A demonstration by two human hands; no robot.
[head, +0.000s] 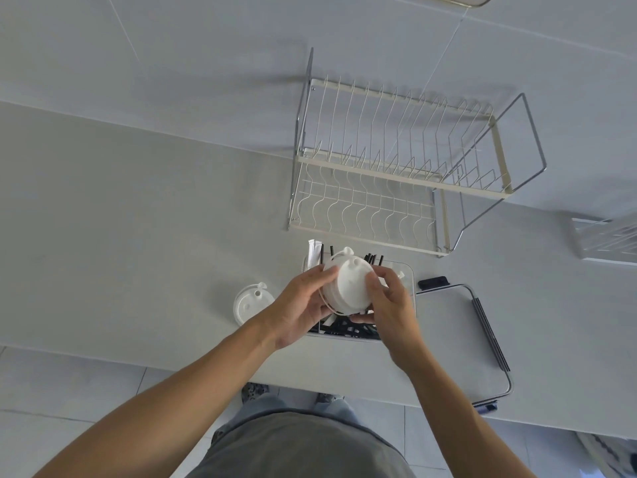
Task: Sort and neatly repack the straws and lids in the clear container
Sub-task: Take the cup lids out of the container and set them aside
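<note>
A stack of white plastic lids (pixel 348 284) is held up between both hands above the clear container (pixel 408 270). My left hand (pixel 301 305) grips the stack's left side and my right hand (pixel 391 305) grips its right side. Black straws (pixel 344 329) lie in the container under the hands, and more black straws (pixel 374 259) poke up at its far end next to a white wrapped straw (pixel 315 251). One more white lid (pixel 250 303) lies flat on the counter left of the container. Most of the container is hidden by the hands.
A wire dish rack (pixel 396 167) stands on the counter behind the container. A flat white lid with a metal handle (pixel 458 332) lies right of the container, a small black object (pixel 432 282) at its far corner. Another wire tray (pixel 606 239) sits at the right edge.
</note>
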